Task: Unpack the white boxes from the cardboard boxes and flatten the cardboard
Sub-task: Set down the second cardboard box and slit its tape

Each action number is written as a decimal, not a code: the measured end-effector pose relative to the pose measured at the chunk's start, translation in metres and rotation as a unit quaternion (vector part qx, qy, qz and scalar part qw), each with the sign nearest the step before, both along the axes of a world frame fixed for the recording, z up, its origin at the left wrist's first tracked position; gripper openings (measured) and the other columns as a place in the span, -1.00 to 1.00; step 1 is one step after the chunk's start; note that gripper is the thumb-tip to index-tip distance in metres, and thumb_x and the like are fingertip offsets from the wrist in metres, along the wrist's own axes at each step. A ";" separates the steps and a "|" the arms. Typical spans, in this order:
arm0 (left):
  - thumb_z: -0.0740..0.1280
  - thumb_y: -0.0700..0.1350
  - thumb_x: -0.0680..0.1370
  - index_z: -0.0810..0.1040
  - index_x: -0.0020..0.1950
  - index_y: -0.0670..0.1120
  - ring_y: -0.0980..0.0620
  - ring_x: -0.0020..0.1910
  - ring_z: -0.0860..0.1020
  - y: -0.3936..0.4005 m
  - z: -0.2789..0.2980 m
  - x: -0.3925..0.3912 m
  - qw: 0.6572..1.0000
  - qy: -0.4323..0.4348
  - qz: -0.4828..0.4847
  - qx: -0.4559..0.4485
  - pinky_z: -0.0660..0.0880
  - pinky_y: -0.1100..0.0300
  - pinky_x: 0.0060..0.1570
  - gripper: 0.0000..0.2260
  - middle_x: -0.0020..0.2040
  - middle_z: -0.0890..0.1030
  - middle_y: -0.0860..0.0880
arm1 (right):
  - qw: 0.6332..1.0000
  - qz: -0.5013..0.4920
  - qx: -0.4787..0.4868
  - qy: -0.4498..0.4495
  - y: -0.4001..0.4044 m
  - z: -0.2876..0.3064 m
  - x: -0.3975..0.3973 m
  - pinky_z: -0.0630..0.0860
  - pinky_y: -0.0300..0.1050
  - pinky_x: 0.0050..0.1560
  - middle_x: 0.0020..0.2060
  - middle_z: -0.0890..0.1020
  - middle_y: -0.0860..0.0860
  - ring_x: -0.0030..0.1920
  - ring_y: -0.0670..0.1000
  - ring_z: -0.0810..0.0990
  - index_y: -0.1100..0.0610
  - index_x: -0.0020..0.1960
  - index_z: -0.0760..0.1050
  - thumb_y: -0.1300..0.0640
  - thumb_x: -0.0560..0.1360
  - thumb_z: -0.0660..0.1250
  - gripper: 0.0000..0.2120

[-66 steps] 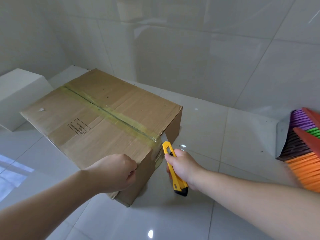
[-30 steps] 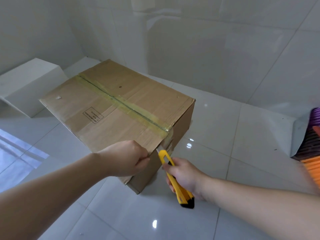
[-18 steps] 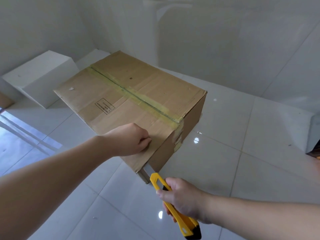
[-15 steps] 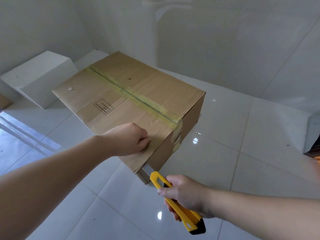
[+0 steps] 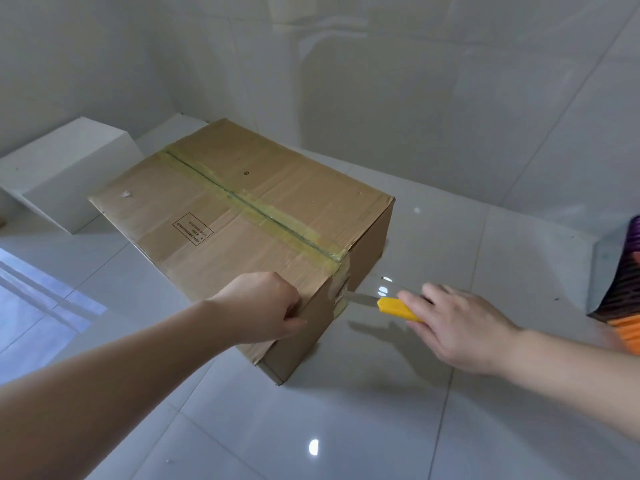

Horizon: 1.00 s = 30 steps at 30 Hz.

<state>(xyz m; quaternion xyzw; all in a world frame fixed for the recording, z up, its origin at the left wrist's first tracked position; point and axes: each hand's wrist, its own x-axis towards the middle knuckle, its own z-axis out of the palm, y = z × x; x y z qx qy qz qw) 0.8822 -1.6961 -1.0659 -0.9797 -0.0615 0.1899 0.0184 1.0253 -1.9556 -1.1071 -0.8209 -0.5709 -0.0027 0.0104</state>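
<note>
Half a second ago the right hand [image 5: 460, 327] held the yellow knife [image 5: 396, 308] low, at the bottom near corner of the cardboard box [image 5: 242, 216]; now it has swung up and round to the box's right end, with the blade lying level and its tip at the tape [image 5: 341, 292] folded over that end. From this angle I cannot tell whether the tip has gone through the tape or only touches it. The right hand grips the knife handle from above, fingers wrapped along it, only the front of the yellow body showing.

On the near side, the left hand [image 5: 263, 310] has stayed where it was, closed in a loose fist on the box's near top edge, thumb against the side face, knuckles on the lid. It presses on the cardboard rather than holding anything.

The box sits on the glossy white tiled floor [image 5: 346, 427], closed, with a strip of yellowish tape running the length of its lid seam and a small printed label on the near flap.

Beyond it, to the left, a white box [image 5: 65, 174] rests on the floor against the wall, just behind the cardboard box's far left corner. At the right edge, a stack of coloured strips [image 5: 627, 299], purple, dark and orange, is partly cut off by the frame.
</note>
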 end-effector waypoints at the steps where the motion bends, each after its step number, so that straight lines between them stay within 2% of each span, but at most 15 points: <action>1: 0.17 0.17 0.56 0.51 -0.21 -0.08 0.03 -0.35 0.44 0.000 0.000 0.001 1.000 0.004 0.001 0.005 0.49 0.14 -0.29 -0.64 -0.28 0.54 -0.01 | 1.000 0.004 -0.004 -0.002 0.001 -0.001 0.005 0.43 -0.12 -0.54 -0.31 0.46 0.04 -0.45 0.11 0.52 0.10 0.10 0.50 -0.10 0.45 0.10 -0.62; 4: 0.11 0.07 0.58 0.50 -0.21 -0.10 0.05 -0.40 0.40 -0.002 0.000 0.001 1.000 0.005 -0.008 0.003 0.48 0.16 -0.31 -0.67 -0.32 0.50 -0.01 | 1.000 -0.020 0.015 -0.002 0.002 -0.003 0.015 0.43 -0.09 -0.57 -0.24 0.45 0.02 -0.44 0.13 0.54 0.06 0.12 0.46 -0.17 0.45 0.08 -0.59; 6: 0.09 0.00 0.58 0.52 -0.17 -0.11 0.03 -0.38 0.42 -0.006 -0.002 0.000 1.000 0.011 -0.019 -0.006 0.49 0.16 -0.28 -0.70 -0.32 0.48 -0.01 | 0.996 -0.060 0.042 0.043 0.003 -0.004 0.015 0.46 -0.06 -0.42 -0.15 0.47 0.00 -0.30 0.15 0.58 0.04 0.17 0.43 -0.20 0.51 0.08 -0.59; 8: 0.11 -0.05 0.58 0.54 -0.09 -0.16 -0.06 -0.28 0.51 -0.009 -0.004 0.001 0.999 0.028 -0.035 -0.011 0.54 0.11 -0.20 -0.72 -0.23 0.54 -0.07 | 0.986 -0.105 0.055 0.116 0.007 0.000 0.014 0.46 -0.03 -0.23 -0.10 0.46 -0.06 -0.16 0.11 0.57 0.01 0.19 0.38 -0.17 0.56 0.10 -0.67; 10: 0.12 -0.08 0.59 0.55 -0.06 -0.19 -0.13 -0.21 0.55 -0.009 -0.005 0.003 0.998 0.042 -0.043 -0.018 0.57 0.03 -0.13 -0.74 -0.17 0.58 -0.12 | 0.980 -0.111 0.065 0.153 0.012 0.005 0.014 0.43 -0.05 -0.16 -0.12 0.43 -0.11 -0.13 0.05 0.54 -0.01 0.17 0.37 -0.15 0.57 0.11 -0.71; 15: 0.15 -0.13 0.60 0.54 -0.07 -0.21 -0.15 -0.24 0.49 -0.033 0.001 0.013 0.996 0.052 -0.064 -0.035 0.54 0.02 -0.15 -0.77 -0.17 0.56 -0.15 | 0.981 -0.111 0.076 0.137 0.042 0.021 0.023 0.45 -0.03 -0.14 -0.10 0.44 -0.10 -0.11 0.08 0.55 0.00 0.19 0.39 -0.14 0.56 0.14 -0.70; 18: 0.15 -0.07 0.60 0.55 -0.04 -0.21 -0.19 -0.23 0.46 -0.065 -0.002 0.020 0.994 0.036 -0.088 -0.059 0.47 0.03 -0.17 -0.74 -0.10 0.58 -0.21 | 0.984 -0.106 0.074 0.123 0.064 0.029 0.028 0.47 -0.01 -0.13 -0.07 0.48 -0.04 -0.07 0.13 0.56 0.04 0.16 0.41 -0.15 0.56 0.15 -0.68; 21: 0.11 0.10 0.61 0.53 -0.06 -0.14 -0.17 -0.20 0.47 -0.072 -0.002 0.025 0.992 0.005 -0.097 -0.084 0.41 0.07 -0.21 -0.64 -0.09 0.58 -0.17 | 0.985 -0.109 0.062 0.121 0.081 0.031 0.027 0.48 0.01 -0.10 -0.05 0.47 -0.01 -0.04 0.16 0.56 0.06 0.17 0.41 -0.16 0.56 0.14 -0.66; 23: 0.09 0.16 0.60 0.51 -0.10 -0.07 -0.13 -0.22 0.46 -0.051 0.002 0.025 0.996 -0.019 -0.062 -0.068 0.39 0.11 -0.23 -0.63 -0.11 0.59 -0.11 | 0.986 -0.112 0.048 0.113 0.088 0.030 0.026 0.48 -0.02 -0.11 -0.02 0.47 -0.01 -0.03 0.15 0.56 0.05 0.20 0.40 -0.16 0.57 0.14 -0.65; 26: 0.07 0.12 0.60 0.47 -0.15 -0.05 -0.10 -0.19 0.52 0.013 0.002 0.018 0.993 -0.074 0.079 -0.036 0.47 0.13 -0.22 -0.67 -0.17 0.57 -0.04 | 0.988 -0.115 0.031 0.097 0.100 0.025 0.026 0.48 -0.03 -0.11 -0.03 0.47 -0.02 -0.02 0.12 0.56 0.03 0.17 0.41 -0.17 0.58 0.12 -0.67; 28: 0.10 0.10 0.59 0.46 -0.12 -0.05 -0.05 -0.19 0.53 0.064 -0.002 0.008 0.973 -0.126 0.193 -0.024 0.47 0.14 -0.23 -0.72 -0.15 0.56 -0.02 | 0.988 -0.118 0.038 0.096 0.112 0.023 0.026 0.48 -0.03 -0.13 -0.12 0.45 -0.05 -0.05 0.11 0.55 0.04 0.08 0.43 -0.15 0.58 0.11 -0.71; 30: 0.15 0.09 0.58 0.49 0.01 -0.04 -0.02 -0.08 0.51 0.111 -0.006 -0.004 0.942 -0.176 0.286 -0.018 0.47 0.13 -0.17 -0.76 -0.01 0.54 -0.02 | 0.986 -0.114 0.049 0.111 0.128 0.024 0.026 0.45 -0.02 -0.19 -0.24 0.40 -0.08 -0.14 0.12 0.51 0.05 -0.06 0.38 -0.10 0.60 0.10 -0.76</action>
